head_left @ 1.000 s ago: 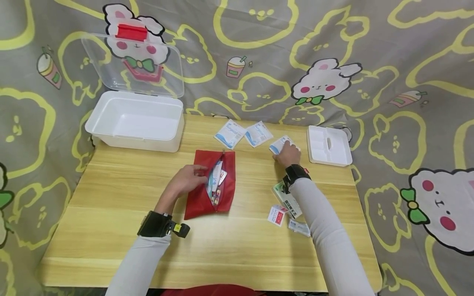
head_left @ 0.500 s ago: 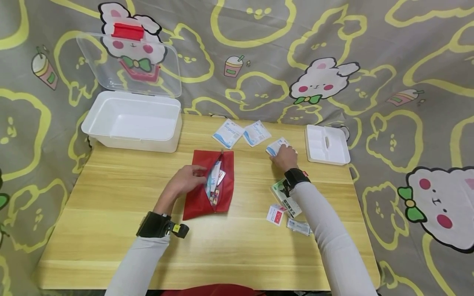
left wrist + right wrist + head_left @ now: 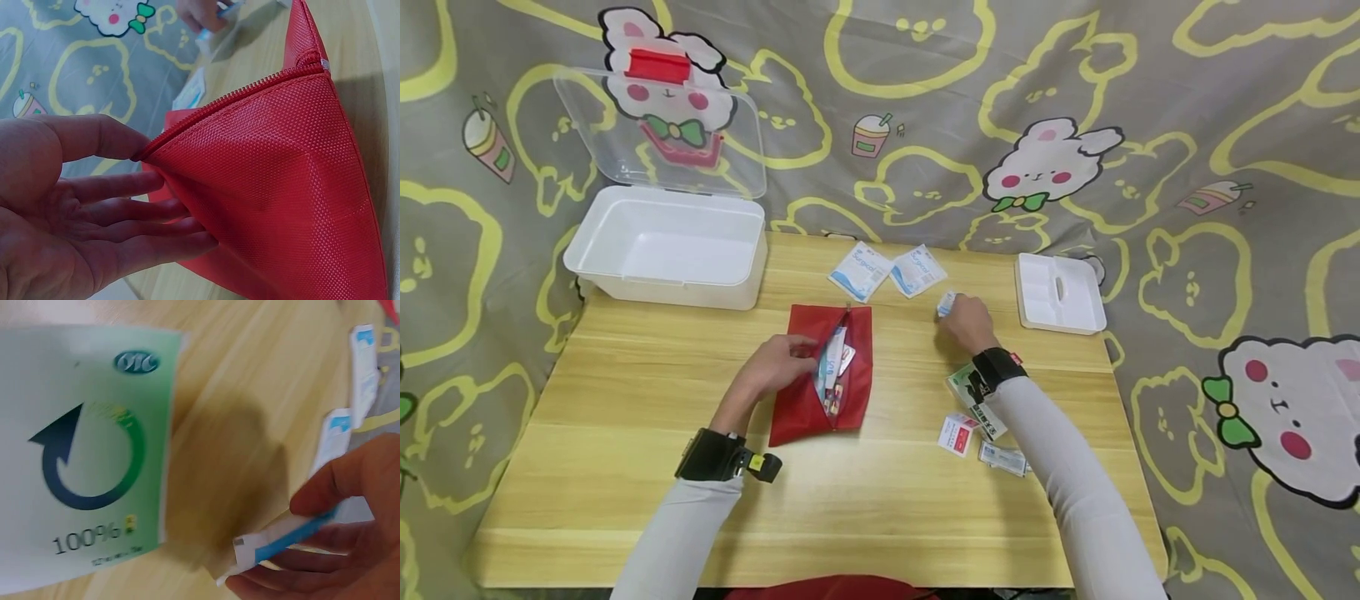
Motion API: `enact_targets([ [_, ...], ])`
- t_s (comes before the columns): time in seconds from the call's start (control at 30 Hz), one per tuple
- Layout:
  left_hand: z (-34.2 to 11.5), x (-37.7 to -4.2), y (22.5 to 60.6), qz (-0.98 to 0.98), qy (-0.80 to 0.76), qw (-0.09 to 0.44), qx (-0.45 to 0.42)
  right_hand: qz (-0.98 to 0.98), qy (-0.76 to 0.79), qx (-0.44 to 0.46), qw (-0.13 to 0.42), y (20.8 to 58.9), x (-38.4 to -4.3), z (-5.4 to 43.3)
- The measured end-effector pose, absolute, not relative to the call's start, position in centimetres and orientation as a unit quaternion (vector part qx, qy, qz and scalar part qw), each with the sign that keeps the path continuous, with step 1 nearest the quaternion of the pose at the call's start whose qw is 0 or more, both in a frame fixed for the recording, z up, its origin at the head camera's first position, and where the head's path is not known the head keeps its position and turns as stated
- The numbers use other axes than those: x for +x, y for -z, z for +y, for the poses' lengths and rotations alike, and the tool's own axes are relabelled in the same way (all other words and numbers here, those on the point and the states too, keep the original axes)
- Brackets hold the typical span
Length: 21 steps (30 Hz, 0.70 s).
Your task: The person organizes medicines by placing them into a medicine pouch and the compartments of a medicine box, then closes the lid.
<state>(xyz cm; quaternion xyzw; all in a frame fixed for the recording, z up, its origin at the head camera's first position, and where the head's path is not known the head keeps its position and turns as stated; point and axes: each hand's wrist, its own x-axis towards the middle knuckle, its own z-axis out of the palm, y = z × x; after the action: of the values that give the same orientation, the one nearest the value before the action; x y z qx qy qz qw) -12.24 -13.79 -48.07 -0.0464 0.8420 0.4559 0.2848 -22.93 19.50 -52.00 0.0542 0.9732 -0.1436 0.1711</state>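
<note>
My left hand [image 3: 775, 365] holds the open edge of a red zippered pouch [image 3: 792, 414]. In the left wrist view one digit lies at the zipper teeth, while the other fingers [image 3: 137, 247] touch the pouch's outer side. Inside the opening show white and blue packets [image 3: 831, 358] and some capsules [image 3: 833, 398]. Away to the right, my right hand [image 3: 970, 323] pinches a white and blue sachet [image 3: 281, 545], bent between thumb and fingers. Two similar sachets, one left [image 3: 860, 272] and one right [image 3: 917, 271] with "Surgical" print, lie behind the pouch.
Below the right wrist lie a green medicine box [image 3: 973, 400], a small red and white box [image 3: 956, 435] and a flat packet [image 3: 1003, 457]. A white box [image 3: 688, 292] with its clear lid raised stands back left. A white divided tray [image 3: 1037, 308] sits back right.
My right hand has lifted the sachet and drawn it slightly toward me, bending it in its grip. The left hand stays at the pouch. The head view has shifted slightly.
</note>
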Motion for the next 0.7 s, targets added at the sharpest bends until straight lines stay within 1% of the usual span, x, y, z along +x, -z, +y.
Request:
enact_targets([
  [0.13,-13.8,-12.3,48.2,0.842,-0.454,0.287,-0.046,0.979,0.156,0.027,0.127,51.3,-22.6,19.1],
  [0.2,-13.7,-12.4,48.2,0.842,-0.454,0.289,-0.046,0.983,0.157,0.005,0.095,50.9,-22.3,18.9],
  [0.33,-13.8,-12.4,48.4,0.843,-0.453,0.286,-0.045,0.985,0.168,-0.021,0.046,50.4,-21.7,18.2],
  [0.4,-13.8,-12.3,48.5,0.844,-0.453,0.284,-0.045,0.983,0.179,-0.028,0.030,50.1,-21.4,17.8],
  [0.5,-13.8,-12.3,48.6,0.844,-0.454,0.283,-0.042,0.976,0.215,-0.029,0.023,49.5,-20.9,17.3],
  [0.57,-13.8,-12.2,48.6,0.844,-0.454,0.283,-0.042,0.969,0.244,-0.026,0.032,49.0,-20.6,17.0],
  [0.7,-13.8,-12.2,48.4,0.844,-0.454,0.283,-0.042,0.946,0.312,-0.010,0.084,47.7,-19.9,16.2],
])
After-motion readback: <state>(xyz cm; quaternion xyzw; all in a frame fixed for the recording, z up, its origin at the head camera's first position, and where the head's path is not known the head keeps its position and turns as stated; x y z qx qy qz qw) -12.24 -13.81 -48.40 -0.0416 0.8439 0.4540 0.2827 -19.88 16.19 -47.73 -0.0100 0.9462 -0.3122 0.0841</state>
